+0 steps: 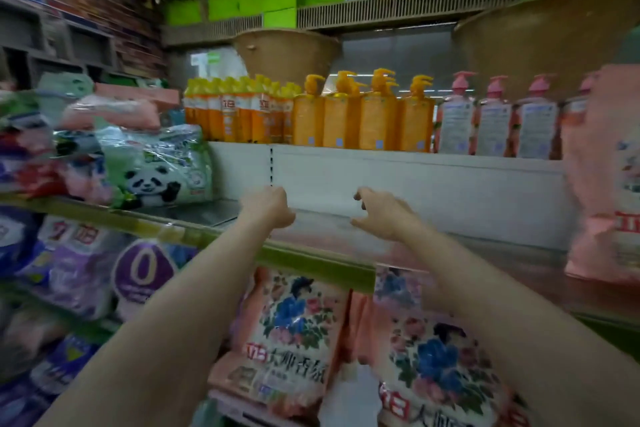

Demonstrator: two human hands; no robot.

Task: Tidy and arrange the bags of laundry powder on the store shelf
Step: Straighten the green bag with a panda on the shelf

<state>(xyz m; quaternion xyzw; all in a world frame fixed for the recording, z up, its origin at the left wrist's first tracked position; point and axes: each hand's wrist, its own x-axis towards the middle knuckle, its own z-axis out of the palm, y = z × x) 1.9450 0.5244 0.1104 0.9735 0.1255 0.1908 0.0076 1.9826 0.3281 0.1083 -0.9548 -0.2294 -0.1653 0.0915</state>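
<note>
Left hand (268, 206) and right hand (382, 215) over bare shelf (450, 250), pink floral bags (294, 333) below

Illumination was dim and even with weak shadows, motion blur softened the whole frame and worst at the left edge, wide-angle distortion bowed the shelf (346, 255) lines, and glare marked the panda-print pack (162, 166) wrapping.

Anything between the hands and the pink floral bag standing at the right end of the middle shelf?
Nothing visible. Both the left hand and right hand hover empty over a bare stretch of shelf. From the right hand across to the pink floral bag the shelf board looks unoccupied, though the frame is motion-blurred.
</note>
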